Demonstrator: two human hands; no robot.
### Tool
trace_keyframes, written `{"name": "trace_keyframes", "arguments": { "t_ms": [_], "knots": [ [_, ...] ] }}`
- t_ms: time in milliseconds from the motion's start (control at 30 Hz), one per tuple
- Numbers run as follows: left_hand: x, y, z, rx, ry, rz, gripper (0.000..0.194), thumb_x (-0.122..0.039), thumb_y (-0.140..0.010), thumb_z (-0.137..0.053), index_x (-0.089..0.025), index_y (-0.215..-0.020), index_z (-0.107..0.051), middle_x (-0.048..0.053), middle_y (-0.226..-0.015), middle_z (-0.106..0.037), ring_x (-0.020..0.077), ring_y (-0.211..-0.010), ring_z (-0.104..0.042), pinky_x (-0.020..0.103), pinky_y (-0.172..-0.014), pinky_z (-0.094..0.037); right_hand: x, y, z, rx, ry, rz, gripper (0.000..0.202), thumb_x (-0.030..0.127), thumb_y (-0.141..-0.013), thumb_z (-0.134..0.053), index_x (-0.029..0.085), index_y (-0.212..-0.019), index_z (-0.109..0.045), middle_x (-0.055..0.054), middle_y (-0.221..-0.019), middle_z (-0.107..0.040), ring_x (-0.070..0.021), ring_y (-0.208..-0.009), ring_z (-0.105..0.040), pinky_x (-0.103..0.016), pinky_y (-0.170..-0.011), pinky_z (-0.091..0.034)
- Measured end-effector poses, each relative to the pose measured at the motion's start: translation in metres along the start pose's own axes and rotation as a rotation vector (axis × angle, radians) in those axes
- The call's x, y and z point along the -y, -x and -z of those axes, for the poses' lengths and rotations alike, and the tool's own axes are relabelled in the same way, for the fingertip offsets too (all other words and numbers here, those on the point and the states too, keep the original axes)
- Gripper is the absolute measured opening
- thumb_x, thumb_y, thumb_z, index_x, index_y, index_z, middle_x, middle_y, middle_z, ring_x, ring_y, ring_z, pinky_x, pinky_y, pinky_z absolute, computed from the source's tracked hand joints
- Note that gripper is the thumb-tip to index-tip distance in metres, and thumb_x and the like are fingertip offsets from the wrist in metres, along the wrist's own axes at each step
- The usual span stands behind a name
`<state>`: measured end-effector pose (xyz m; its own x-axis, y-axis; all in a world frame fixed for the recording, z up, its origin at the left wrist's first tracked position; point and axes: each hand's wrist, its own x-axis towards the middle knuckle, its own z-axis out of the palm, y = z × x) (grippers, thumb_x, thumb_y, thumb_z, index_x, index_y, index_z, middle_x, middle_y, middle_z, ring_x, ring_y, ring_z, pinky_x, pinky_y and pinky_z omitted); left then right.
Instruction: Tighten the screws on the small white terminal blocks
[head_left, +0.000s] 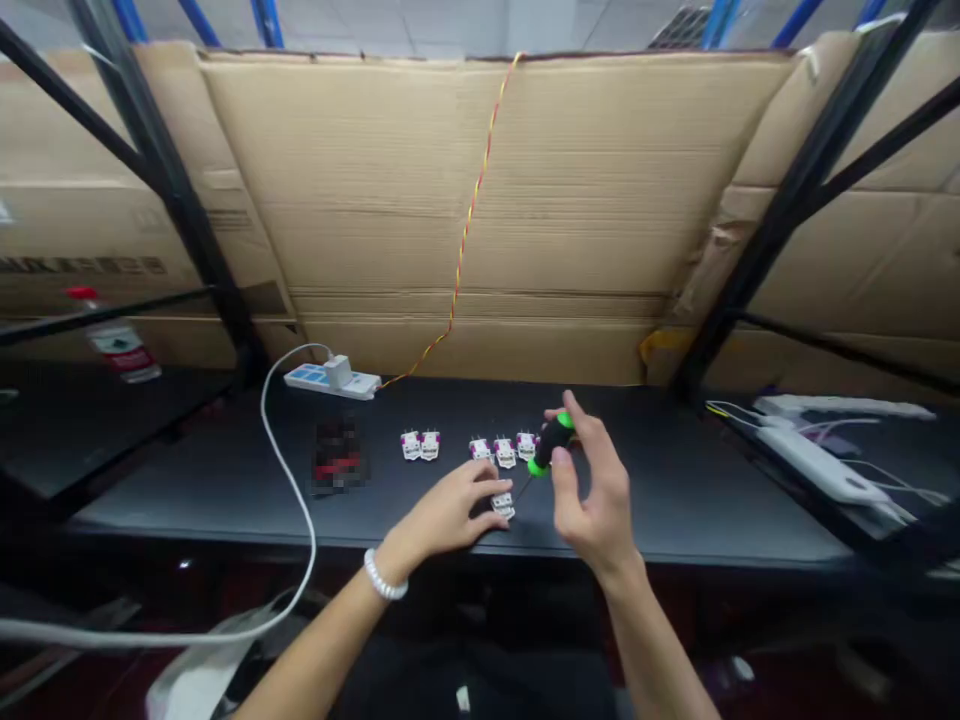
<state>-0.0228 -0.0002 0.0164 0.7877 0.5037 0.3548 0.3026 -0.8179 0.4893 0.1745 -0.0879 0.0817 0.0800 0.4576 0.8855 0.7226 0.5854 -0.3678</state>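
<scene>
Screwdriver (553,443) in right hand (598,505); carton lettering (82,265) blurred

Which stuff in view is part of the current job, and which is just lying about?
Job, by the look of it:
- screwdriver, right hand
- small white part, left hand
- white-and-purple parts behind, probably

Lying about, likely:
- red-capped bottle
- left power strip
- right white strip
</scene>
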Motion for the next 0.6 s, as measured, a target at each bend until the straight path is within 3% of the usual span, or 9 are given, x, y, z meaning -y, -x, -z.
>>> {"name": "trace_keyframes", "arguments": {
  "t_ms": [67,200,333,400,500,600],
  "knots": [
    [-0.0001,0.0002,0.0000,0.003,-0.001,0.001,0.040,-0.038,-0.098,-0.078,-0.022,-0.134,-0.074,0.011,-0.125,-0.067,0.0270,-0.117,-0.066,0.043,-0.109,-0.056,0.0000,-0.0002,0.0001,0.004,0.009,0.021,0.062,0.017,-0.102,-0.055,0.029,-0.163,-0.045,-0.013,-0.128,-0.065,-0.0268,-0.111,-0.066,-0.046,-0.092,-0.061],
    [0.0011,0.0007,-0.0010,-0.001,0.005,0.002,0.040,-0.041,-0.099,-0.076,-0.023,-0.134,-0.074,0.011,-0.127,-0.068,0.0273,-0.119,-0.066,0.043,-0.111,-0.054,0.0014,-0.0003,0.0006,-0.079,0.099,0.046,0.058,0.021,-0.094,-0.073,0.030,-0.150,-0.061,-0.009,-0.112,-0.059,-0.0220,-0.092,-0.064,-0.039,-0.078,-0.062],
    [0.0010,0.0009,-0.0010,-0.005,-0.001,0.010,0.041,-0.042,-0.100,-0.075,-0.023,-0.136,-0.073,0.011,-0.130,-0.067,0.0280,-0.121,-0.065,0.044,-0.111,-0.055,0.0040,-0.0010,0.0010,-0.013,0.046,0.053,0.062,0.014,-0.099,-0.058,0.029,-0.159,-0.051,-0.012,-0.121,-0.064,-0.0244,-0.101,-0.067,-0.043,-0.085,-0.064],
    [0.0006,0.0008,-0.0006,-0.003,-0.002,0.002,0.039,-0.041,-0.099,-0.075,-0.023,-0.134,-0.074,0.011,-0.128,-0.067,0.0277,-0.120,-0.065,0.044,-0.111,-0.055,0.0045,-0.0016,0.0002,-0.007,0.060,0.079,0.064,0.016,-0.098,-0.061,0.028,-0.160,-0.049,-0.013,-0.123,-0.063,-0.0265,-0.105,-0.067,-0.045,-0.086,-0.065],
    [0.0008,0.0006,-0.0007,0.001,0.004,-0.009,0.038,-0.039,-0.098,-0.077,-0.023,-0.132,-0.075,0.011,-0.128,-0.067,0.0274,-0.119,-0.066,0.043,-0.112,-0.054,0.0041,-0.0016,-0.0015,-0.052,0.106,0.105,0.063,0.018,-0.094,-0.072,0.031,-0.153,-0.057,-0.010,-0.114,-0.060,-0.0225,-0.094,-0.066,-0.039,-0.077,-0.064],
    [0.0015,0.0007,-0.0014,0.002,0.000,0.002,0.040,-0.037,-0.097,-0.078,-0.022,-0.134,-0.074,0.011,-0.127,-0.067,0.0273,-0.120,-0.065,0.042,-0.111,-0.054,0.0040,-0.0004,-0.0015,-0.026,0.056,0.074,0.064,0.013,-0.097,-0.064,0.031,-0.157,-0.052,-0.010,-0.116,-0.063,-0.0218,-0.093,-0.067,-0.040,-0.079,-0.064]
  ]
}}
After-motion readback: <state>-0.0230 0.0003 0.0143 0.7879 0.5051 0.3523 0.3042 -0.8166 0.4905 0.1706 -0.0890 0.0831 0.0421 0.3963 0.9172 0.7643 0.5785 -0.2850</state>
